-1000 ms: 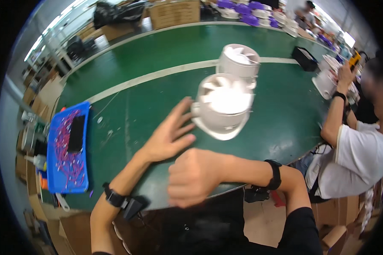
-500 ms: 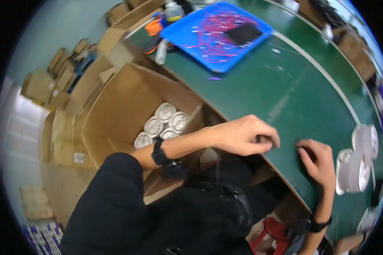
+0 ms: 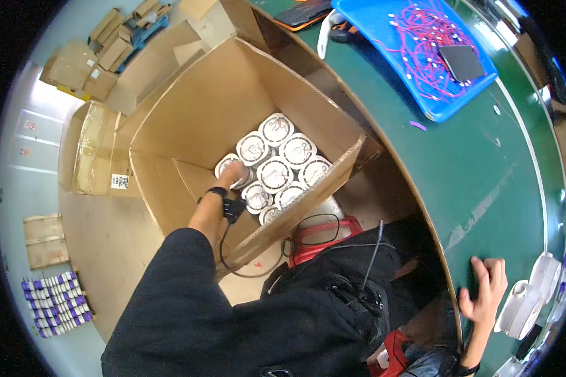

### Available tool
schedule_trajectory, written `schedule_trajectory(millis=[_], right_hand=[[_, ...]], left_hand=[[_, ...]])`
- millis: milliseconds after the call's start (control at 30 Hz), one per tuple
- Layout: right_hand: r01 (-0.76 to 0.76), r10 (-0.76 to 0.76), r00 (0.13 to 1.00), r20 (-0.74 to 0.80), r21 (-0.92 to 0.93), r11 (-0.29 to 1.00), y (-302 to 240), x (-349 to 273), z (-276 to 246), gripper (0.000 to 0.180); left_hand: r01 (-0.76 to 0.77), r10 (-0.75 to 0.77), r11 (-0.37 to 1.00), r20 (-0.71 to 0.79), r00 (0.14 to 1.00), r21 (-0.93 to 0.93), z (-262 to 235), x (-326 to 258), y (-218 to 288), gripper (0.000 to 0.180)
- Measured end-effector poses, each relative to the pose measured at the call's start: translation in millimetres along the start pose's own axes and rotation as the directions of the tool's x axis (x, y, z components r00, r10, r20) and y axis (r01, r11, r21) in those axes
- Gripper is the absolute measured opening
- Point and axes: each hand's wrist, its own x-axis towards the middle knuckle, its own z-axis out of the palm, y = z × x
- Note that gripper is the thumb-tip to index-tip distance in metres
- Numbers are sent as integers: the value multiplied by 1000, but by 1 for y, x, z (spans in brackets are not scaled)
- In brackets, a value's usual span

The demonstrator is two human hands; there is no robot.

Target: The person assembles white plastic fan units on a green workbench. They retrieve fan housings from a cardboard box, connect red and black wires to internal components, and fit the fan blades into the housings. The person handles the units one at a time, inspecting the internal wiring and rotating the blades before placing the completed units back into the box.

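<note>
My left hand (image 3: pixel 236 174) reaches down into a large cardboard box (image 3: pixel 198 100). It touches the leftmost of several white round housings (image 3: pixel 275 174), which stand close together on the box floor with their round faces up. The fingers are blurred and partly hidden, so their grip does not show. A black band and a small dark device with a cable sit on the left wrist. At the right, my right hand (image 3: pixel 488 290) rests at the near edge of the green table (image 3: pixel 478 182), fingers apart and holding nothing. Beside it are two white round housings (image 3: pixel 523 308).
A blue tray (image 3: pixel 443 113) on the table holds purple-red wires (image 3: pixel 421 44) and a dark flat block (image 3: pixel 462 63). A red stool (image 3: pixel 324 242) stands between box and table. More cartons (image 3: pixel 100 147) lie left, with a purple-and-white stack (image 3: pixel 56 305) on the floor.
My left hand has gone from the table edge down into the box on the left. My right hand stays on the table, its fingers now more spread. The view has swung toward the box.
</note>
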Motion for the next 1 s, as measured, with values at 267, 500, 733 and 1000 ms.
schedule_trajectory(millis=[267, 500, 733, 1000], right_hand=[[-107, 120, 983, 139, -95, 990, -26, 1, 1, 58], [-51, 57, 993, 99, -56, 997, -6, 33, 14, 47], [-58, 64, 993, 101, -55, 997, -6, 45, 15, 41], [-96, 99, 991, 93, -37, 995, -10, 45, 15, 39]], left_hand=[[-86, 180, 954, 321, 930, -287, 78, -43, 191, 34], [-280, 265, 948, -114, 958, -150, 52, 19, 219, 36], [-559, 547, 801, 119, 829, 215, 27, 67, 218, 68], [-515, 475, 809, 201, 857, 282, 28, 69, 229, 83]])
